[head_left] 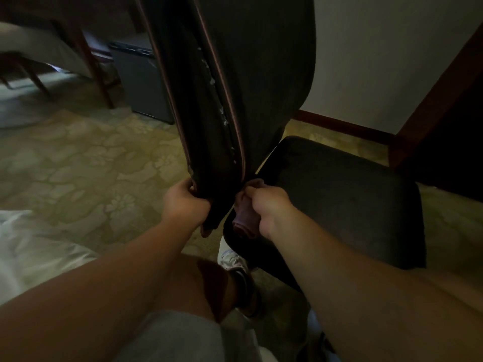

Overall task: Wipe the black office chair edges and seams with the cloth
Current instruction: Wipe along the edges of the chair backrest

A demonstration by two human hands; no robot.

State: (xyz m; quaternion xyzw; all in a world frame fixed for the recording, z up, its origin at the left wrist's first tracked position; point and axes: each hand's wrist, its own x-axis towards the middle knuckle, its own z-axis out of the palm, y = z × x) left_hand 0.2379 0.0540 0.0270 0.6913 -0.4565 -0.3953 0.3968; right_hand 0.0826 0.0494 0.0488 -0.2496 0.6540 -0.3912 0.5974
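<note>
Fingers of your right hand [264, 205] clench the cloth [245, 223] against the chair back's [261, 74] lower edge; its piped seam [230, 105] runs upward; your left hand [183, 202] grips alongside.

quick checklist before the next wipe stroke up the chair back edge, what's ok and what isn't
1. Cloth in hand: ok. The right hand is closed on the pinkish cloth.
2. Cloth at the seam: ok. It sits at the bottom of the backrest edge, where the piping ends.
3. Backrest steadied: ok. The left hand grips its lower edge.
4. Path upward free: ok. Nothing lies against the edge above the hands.
5. Dirt left: not ok. Whitish flecks show along the seam.
6. Cloth clean enough: cannot tell, the light is too dim.
</note>
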